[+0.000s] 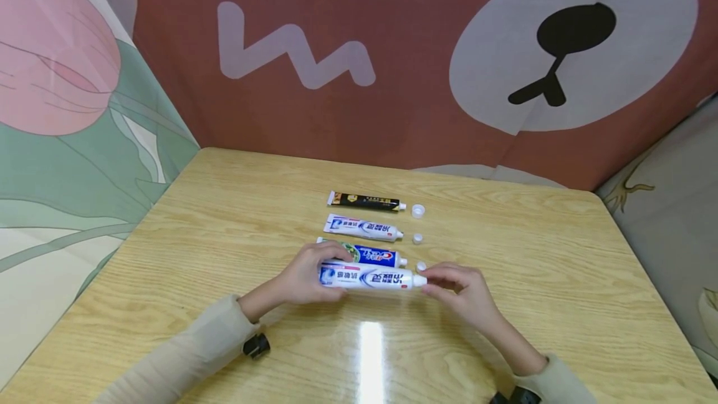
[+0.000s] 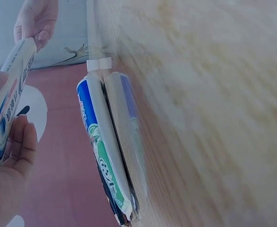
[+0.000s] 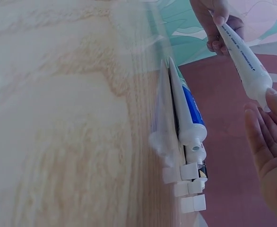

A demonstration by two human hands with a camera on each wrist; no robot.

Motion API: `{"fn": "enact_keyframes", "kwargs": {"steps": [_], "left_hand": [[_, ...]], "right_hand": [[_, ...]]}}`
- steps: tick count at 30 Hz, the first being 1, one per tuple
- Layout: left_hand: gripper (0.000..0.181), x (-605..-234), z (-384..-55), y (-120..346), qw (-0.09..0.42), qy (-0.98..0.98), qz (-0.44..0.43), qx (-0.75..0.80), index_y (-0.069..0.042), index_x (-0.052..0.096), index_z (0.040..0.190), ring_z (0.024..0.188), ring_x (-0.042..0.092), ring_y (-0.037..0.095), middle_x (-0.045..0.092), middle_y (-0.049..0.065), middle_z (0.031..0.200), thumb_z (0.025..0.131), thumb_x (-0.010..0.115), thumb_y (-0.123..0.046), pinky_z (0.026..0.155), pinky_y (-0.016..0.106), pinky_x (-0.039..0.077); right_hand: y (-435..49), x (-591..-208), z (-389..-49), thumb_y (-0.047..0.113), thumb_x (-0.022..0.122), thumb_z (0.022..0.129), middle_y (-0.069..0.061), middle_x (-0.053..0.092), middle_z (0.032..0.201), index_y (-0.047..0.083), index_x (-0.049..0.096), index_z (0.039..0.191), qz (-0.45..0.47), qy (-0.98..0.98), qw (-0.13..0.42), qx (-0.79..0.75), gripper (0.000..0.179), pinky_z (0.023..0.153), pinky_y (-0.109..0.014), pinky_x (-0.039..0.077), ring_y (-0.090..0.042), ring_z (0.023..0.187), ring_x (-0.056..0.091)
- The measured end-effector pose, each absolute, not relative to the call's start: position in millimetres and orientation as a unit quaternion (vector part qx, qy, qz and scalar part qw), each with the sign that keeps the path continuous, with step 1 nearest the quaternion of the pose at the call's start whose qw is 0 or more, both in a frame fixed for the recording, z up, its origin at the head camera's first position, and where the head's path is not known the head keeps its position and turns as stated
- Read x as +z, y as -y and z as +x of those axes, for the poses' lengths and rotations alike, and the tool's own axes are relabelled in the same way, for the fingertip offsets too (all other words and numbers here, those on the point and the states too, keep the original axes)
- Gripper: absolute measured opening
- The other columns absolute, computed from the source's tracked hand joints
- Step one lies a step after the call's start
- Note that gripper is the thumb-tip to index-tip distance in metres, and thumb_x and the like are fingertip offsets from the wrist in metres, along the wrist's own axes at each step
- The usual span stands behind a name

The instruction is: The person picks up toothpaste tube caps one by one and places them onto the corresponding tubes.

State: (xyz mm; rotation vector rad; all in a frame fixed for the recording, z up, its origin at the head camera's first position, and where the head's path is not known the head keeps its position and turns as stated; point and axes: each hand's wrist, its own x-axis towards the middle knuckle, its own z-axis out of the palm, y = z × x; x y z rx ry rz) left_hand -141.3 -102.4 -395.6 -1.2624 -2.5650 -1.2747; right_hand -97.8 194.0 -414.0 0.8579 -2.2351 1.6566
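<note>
My left hand (image 1: 305, 276) grips the tail end of a white-and-blue toothpaste tube (image 1: 367, 276), held level above the table. At the tube's other end my right hand (image 1: 462, 292) pinches the white cap (image 1: 419, 281) between thumb and fingers. In the right wrist view the thumb lies against that narrow end of the tube (image 3: 249, 71). Just behind the held tube lies a blue-and-green toothpaste tube (image 1: 377, 256), uncapped, its tail partly hidden by my left fingers. Beyond it lie a second white-and-blue tube (image 1: 364, 227) and a black tube (image 1: 367, 202), both with bare nozzles pointing right.
Loose white caps lie right of the nozzles: a wide one (image 1: 417, 211) at the back, a small one (image 1: 417, 239) in the middle, another (image 1: 421, 265) near my right fingers. The wooden table (image 1: 235, 204) meets a printed cloth backdrop (image 1: 336, 123) behind.
</note>
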Motion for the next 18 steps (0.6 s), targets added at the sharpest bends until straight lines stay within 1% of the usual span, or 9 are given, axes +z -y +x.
{"fn": "enact_keyframes", "kwargs": {"steps": [4, 7, 9, 13, 18], "left_hand": [[0.044, -395.6, -141.3, 102.6, 0.007, 0.819, -0.404, -0.407, -0.003, 0.062, 0.102, 0.097, 0.057, 0.019, 0.063, 0.011, 0.105, 0.061, 0.078, -0.011, 0.081, 0.030, 0.046], [0.044, -395.9, -141.2, 102.3, 0.006, 0.817, -0.406, -0.411, -0.003, 0.062, 0.102, 0.096, 0.057, 0.018, 0.063, 0.012, 0.105, 0.062, 0.078, -0.011, 0.080, 0.029, 0.046], [0.044, -396.2, -141.3, 102.0, 0.005, 0.813, -0.409, -0.415, -0.002, 0.062, 0.102, 0.095, 0.057, 0.018, 0.063, 0.012, 0.105, 0.062, 0.078, -0.010, 0.079, 0.028, 0.047], [0.043, -397.2, -141.5, 101.5, 0.005, 0.808, -0.414, -0.418, -0.002, 0.062, 0.101, 0.096, 0.057, 0.018, 0.063, 0.012, 0.104, 0.061, 0.078, -0.009, 0.080, 0.028, 0.047], [0.042, -398.2, -141.6, 100.8, 0.000, 0.808, -0.416, -0.417, -0.002, 0.062, 0.100, 0.099, 0.056, 0.020, 0.063, 0.013, 0.105, 0.062, 0.078, -0.009, 0.084, 0.029, 0.047]], "right_hand": [[-193.9, -414.0, -97.7, -0.018, 0.066, 0.069, -0.023, 0.062, 0.091, -0.012, 0.062, 0.093, 0.300, 0.748, 0.103, 0.583, 0.025, 0.066, -0.024, 0.053, -0.012, 0.078, 0.062], [-193.9, -414.2, -97.8, -0.024, 0.064, 0.066, -0.025, 0.060, 0.093, -0.013, 0.062, 0.092, 0.303, 0.733, 0.098, 0.601, 0.028, 0.069, -0.025, 0.053, -0.011, 0.083, 0.062], [-193.8, -414.4, -97.5, -0.025, 0.064, 0.065, -0.024, 0.061, 0.093, -0.012, 0.063, 0.090, 0.301, 0.730, 0.103, 0.605, 0.029, 0.069, -0.025, 0.053, -0.010, 0.085, 0.062], [-193.3, -413.9, -96.3, -0.023, 0.066, 0.064, -0.021, 0.064, 0.090, -0.011, 0.064, 0.088, 0.295, 0.737, 0.123, 0.595, 0.027, 0.066, -0.023, 0.053, -0.007, 0.084, 0.062], [-190.8, -412.3, -94.3, -0.021, 0.067, 0.064, -0.021, 0.064, 0.084, -0.010, 0.065, 0.085, 0.288, 0.752, 0.139, 0.577, 0.024, 0.059, -0.020, 0.052, -0.006, 0.075, 0.061]]}}
